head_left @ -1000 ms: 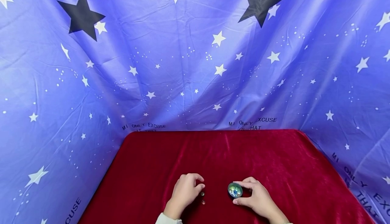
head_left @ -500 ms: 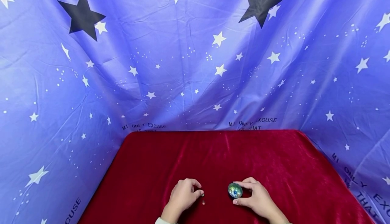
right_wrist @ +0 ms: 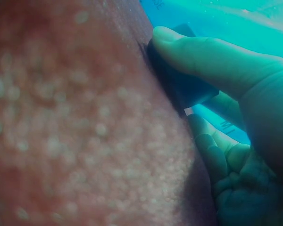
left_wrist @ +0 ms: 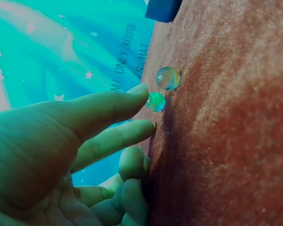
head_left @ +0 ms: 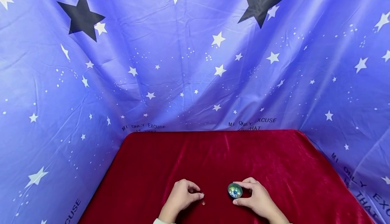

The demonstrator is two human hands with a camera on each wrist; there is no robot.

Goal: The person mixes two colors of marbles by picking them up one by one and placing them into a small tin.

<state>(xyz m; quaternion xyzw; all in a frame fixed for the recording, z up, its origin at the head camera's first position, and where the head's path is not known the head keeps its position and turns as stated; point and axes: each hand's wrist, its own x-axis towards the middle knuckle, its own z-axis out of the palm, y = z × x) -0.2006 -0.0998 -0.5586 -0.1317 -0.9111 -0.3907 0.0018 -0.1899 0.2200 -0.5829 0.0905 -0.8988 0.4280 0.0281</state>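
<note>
Two small glass marbles lie on the red cloth between the hands. The farther one, a greenish marble (left_wrist: 156, 101), sits right by the thumb tip of my left hand (head_left: 181, 196), which partly hides it in the head view. The nearer, a clear marble (head_left: 203, 203) with a yellowish swirl, lies apart from the fingers. A gap shows between the left thumb and forefinger, with nothing held there. My right hand (head_left: 259, 197) grips a small dark round cup (right_wrist: 188, 87) between thumb and fingers; several marbles (head_left: 235, 191) are inside it. The cup stands upright on the cloth.
Red velvety cloth (head_left: 213, 156) covers the table. Behind it and at both sides hangs a blue-purple curtain (head_left: 182, 81) printed with stars and lettering.
My left hand has come down and back slightly toward the person, bringing its thumb to the farther marble. The right hand and the cup have stayed in place.
</note>
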